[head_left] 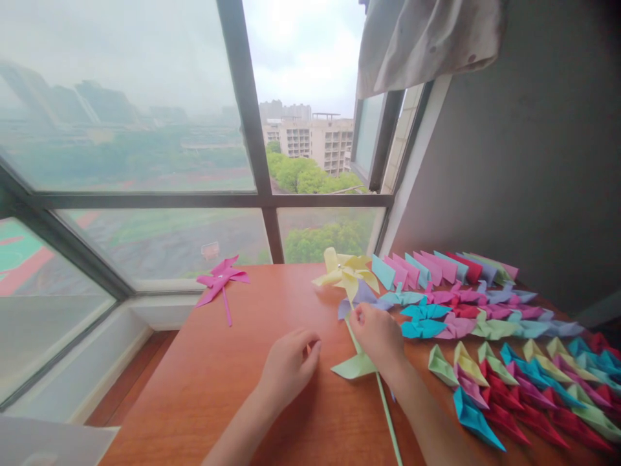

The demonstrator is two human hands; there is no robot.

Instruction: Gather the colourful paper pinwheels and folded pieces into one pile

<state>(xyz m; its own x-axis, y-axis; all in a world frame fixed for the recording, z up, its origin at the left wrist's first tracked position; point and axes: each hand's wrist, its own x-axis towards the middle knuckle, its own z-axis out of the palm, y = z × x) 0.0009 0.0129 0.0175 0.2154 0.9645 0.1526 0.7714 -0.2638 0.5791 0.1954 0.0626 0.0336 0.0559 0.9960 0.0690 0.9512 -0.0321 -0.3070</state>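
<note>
A yellow paper pinwheel [347, 272] lies on the brown table [242, 388] near the window, with a pale green stick [385, 404] running back toward me. My right hand [378, 336] rests on that stick just below the pinwheel head, fingers closed around it. A light green folded paper piece [354, 367] lies against the stick under this hand. My left hand [288, 366] hovers close to the table, fingers curled, holding nothing I can see. A lilac folded piece [361, 296] peeks out behind the right hand.
A finished pink pinwheel [220, 279] lies at the table's far left by the window sill. Rows of several folded paper pieces [509, 349] in many colours cover the table's right side. A grey wall [533, 162] stands at right, window panes ahead.
</note>
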